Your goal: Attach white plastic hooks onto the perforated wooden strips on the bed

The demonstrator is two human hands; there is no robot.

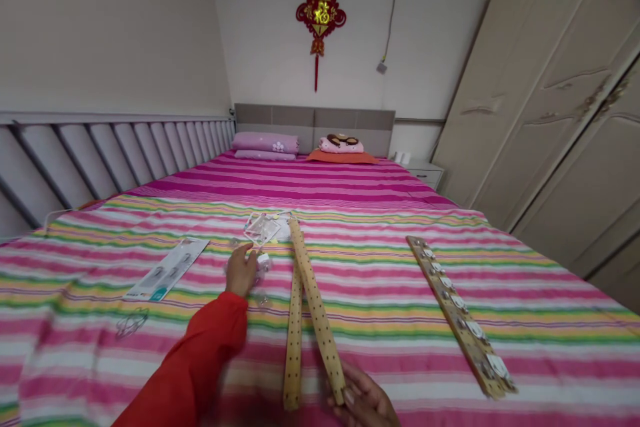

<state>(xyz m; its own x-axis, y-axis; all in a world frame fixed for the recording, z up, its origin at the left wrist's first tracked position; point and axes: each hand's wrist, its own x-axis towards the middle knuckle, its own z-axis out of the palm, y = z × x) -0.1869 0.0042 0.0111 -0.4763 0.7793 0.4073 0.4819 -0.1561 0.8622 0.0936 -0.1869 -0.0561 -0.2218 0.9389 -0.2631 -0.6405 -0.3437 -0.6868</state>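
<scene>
My right hand grips the near end of a long wooden strip dotted with small dark holes. That strip is tilted and crosses over a second holed wooden strip on the striped sheet. My left hand, in a red sleeve, reaches down beside some small clear plastic bags; its thumb and forefinger are apart, and nothing shows between them. Just beyond it lie clear packets and white cards. What the bags contain is too small to make out.
To the right rests a wooden board bearing a row of white and metal pieces. On the left are a flat blister pack and a tangle of thin wire. Folded bedding sits by the headboard; a railing runs along the left.
</scene>
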